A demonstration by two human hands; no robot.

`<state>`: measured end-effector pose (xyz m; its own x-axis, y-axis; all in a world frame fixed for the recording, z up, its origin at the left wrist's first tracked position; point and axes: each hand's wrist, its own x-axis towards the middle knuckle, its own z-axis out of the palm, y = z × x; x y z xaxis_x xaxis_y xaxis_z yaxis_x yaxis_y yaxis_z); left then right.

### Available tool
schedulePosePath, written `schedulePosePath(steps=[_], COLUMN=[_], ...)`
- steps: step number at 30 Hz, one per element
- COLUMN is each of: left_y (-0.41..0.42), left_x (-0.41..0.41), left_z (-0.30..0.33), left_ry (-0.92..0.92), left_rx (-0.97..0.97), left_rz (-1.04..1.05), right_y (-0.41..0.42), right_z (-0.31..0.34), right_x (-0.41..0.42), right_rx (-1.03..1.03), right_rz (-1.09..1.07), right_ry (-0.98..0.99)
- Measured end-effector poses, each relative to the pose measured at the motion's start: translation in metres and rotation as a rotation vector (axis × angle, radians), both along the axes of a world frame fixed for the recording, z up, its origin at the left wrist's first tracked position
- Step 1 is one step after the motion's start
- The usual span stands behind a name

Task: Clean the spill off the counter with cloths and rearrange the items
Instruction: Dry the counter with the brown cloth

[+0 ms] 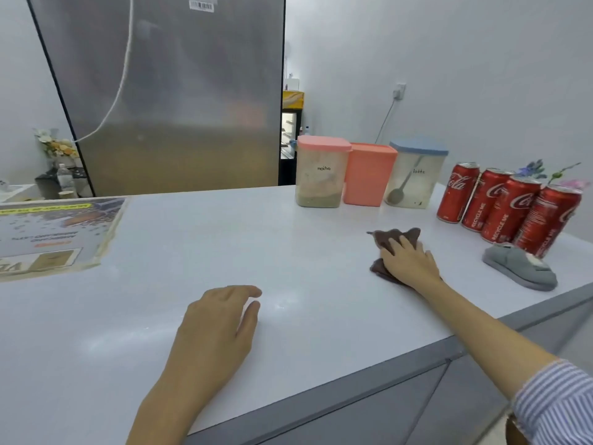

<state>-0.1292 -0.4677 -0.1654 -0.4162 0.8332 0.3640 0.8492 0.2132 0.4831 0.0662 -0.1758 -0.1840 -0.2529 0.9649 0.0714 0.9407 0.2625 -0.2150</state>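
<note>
My right hand point(409, 263) presses flat on a crumpled brown cloth point(396, 236) on the white counter point(288, 245), right of centre. A folded grey cloth point(521, 266) lies further right, near the counter's edge, untouched. My left hand point(218, 326) rests on the bare counter near the front, fingers loosely curved, holding nothing. Along the back stand a pink-lidded "mocha" container point(321, 175), a solid pink container point(369, 175) and a blue-lidded "latte" container point(415, 175) with a spoon inside. Several red cola cans point(507, 207) stand in a row at the right. No spill is visible.
A printed poster point(51, 232) lies on the counter's left side. A tall steel refrigerator point(173, 91) stands behind the counter. The counter's front edge point(353, 383) runs diagonally at the lower right, with grey cabinet fronts below.
</note>
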Motion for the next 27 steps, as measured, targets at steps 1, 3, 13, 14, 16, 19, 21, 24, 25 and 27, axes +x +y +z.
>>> schedulePosePath(steps=[1, 3, 13, 14, 16, 19, 21, 24, 25, 27], left_y=[0.005, 0.018, 0.035, 0.034, 0.036, 0.041, 0.042, 0.042, 0.043, 0.044], left_x=[0.003, 0.01, 0.004, 0.002, -0.002, -0.007, -0.01, -0.01, -0.009, -0.008], left_z=[0.001, 0.003, -0.015, -0.018, -0.022, -0.028, -0.03, -0.034, -0.033, -0.034], left_ry=[0.011, 0.009, 0.098, 0.13, 0.198, 0.29, 0.283, 0.293, 0.294, 0.311], left_rx=[-0.001, 0.0, 0.037, 0.049, 0.085, 0.163, 0.179, 0.168, 0.16, 0.165], left_rz=[0.017, 0.033, 0.215, 0.222, 0.22, 0.178, 0.156, 0.154, 0.149, 0.138], right_y=[0.006, 0.0, -0.021, 0.001, 0.047, 0.107, 0.124, 0.121, 0.111, 0.086], right_z=[0.002, 0.002, 0.009, 0.008, 0.003, -0.002, 0.002, 0.003, 0.003, -0.001], right_x=[-0.017, -0.05, 0.035, 0.042, 0.043, 0.011, -0.025, -0.079, -0.093, -0.11], right_rx=[-0.008, -0.007, -0.131, -0.137, -0.082, -0.006, -0.011, -0.004, 0.004, 0.004], right_rz=[0.003, 0.099, 0.446, 0.388, 0.263, 0.049, -0.01, 0.099, 0.179, 0.386], right_ry=[0.006, -0.012, 0.019, -0.017, -0.066, 0.015, 0.036, 0.027, 0.021, 0.018])
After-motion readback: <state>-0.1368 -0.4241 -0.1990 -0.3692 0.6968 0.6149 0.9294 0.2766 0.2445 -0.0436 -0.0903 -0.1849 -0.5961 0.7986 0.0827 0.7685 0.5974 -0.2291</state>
